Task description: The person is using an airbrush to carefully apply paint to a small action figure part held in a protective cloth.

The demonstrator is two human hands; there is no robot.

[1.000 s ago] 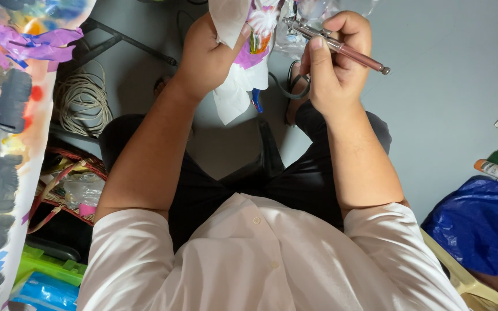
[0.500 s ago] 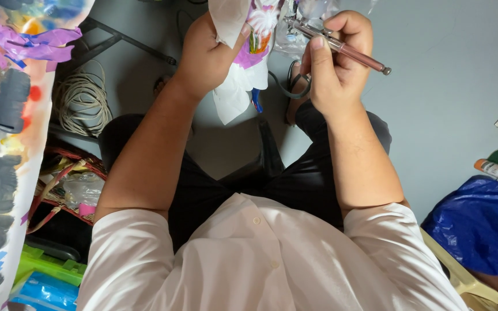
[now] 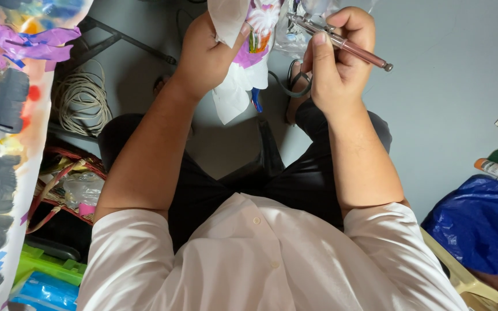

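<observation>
Metal airbrush (image 3: 341,43) gripped in right hand (image 3: 332,69) | left hand (image 3: 206,55) clutches paint-stained cloth (image 3: 243,63) (white)

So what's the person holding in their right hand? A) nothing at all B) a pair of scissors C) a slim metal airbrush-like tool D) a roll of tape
C: the right hand is closed around a slim pinkish metal tool, pointed at the paint-stained white cloth that the left hand grips.

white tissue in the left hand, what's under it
The left hand grips the white tissue; beneath it shows grey floor and a sandalled foot. The palm side is hidden.
</observation>
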